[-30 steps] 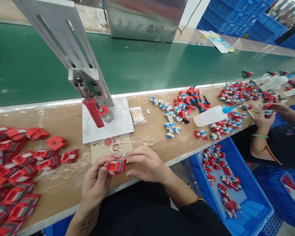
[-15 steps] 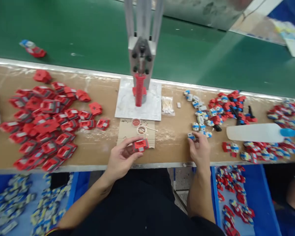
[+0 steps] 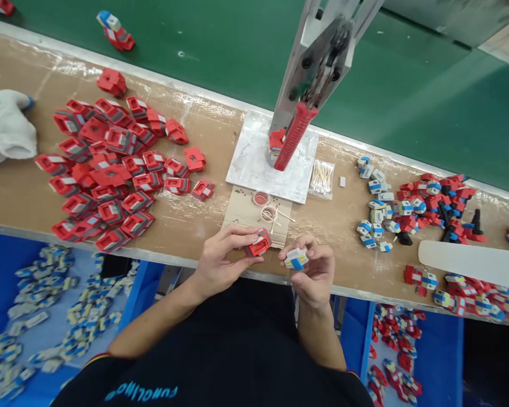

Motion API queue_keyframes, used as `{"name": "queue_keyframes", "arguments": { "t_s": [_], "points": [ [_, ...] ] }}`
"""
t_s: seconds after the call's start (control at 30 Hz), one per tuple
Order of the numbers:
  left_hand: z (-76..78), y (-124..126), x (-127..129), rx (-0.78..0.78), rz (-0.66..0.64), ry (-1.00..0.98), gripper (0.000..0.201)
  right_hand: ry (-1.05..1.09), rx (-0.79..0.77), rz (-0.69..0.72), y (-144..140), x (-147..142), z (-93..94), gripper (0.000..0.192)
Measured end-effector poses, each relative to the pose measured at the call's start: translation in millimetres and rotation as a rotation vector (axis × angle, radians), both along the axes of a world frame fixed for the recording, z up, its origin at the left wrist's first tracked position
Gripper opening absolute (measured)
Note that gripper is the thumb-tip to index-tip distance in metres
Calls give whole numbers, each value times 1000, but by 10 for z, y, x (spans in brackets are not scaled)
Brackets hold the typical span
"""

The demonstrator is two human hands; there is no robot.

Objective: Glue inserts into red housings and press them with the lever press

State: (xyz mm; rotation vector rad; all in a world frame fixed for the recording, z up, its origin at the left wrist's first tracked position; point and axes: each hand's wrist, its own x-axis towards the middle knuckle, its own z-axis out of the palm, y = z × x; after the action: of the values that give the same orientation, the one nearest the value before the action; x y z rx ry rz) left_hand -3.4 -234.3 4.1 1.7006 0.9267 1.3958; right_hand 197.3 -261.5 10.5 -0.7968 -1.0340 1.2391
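Observation:
My left hand is closed on a red and grey plastic toy part with a hollow in its face. Close to its right, my right hand grips a white, blue and yellow plastic piece between thumb and fingers. The two parts are apart, with a small gap between them. Just beyond them, small cups of red paste and pale stuff with cotton swabs stand on a cardboard sheet.
A hand press with a red handle stands on a white plate. Red parts are heaped at left, white-blue pieces at right, near a white bottle. Blue bins sit below the table edge. Bagged swabs lie beside the plate.
My right hand has lifted a white-blue piece from the group at right and brought it left, close to the red part. My left hand still holds its part. The view has shifted and tilted.

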Motion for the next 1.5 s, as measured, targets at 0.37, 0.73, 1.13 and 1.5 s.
{"name": "queue_keyframes", "arguments": {
  "t_s": [0.37, 0.73, 1.13, 1.5],
  "points": [
    [-5, -14, 25, 29, -26, 45, 34, 94, -194, -89, -55, -7, -49, 31],
    [12, -50, 38, -250, -132, -186, 35, -474, 212, -271, -22, 88, 114, 43],
    [44, -102, 27, -444, -229, -166, 42, -908, 596, -143, 105, -20, 201, 74],
    [59, -101, 63, -287, -102, -114, 37, -944, 638, -83, 76, 24, 98, 72]
  ]
}}
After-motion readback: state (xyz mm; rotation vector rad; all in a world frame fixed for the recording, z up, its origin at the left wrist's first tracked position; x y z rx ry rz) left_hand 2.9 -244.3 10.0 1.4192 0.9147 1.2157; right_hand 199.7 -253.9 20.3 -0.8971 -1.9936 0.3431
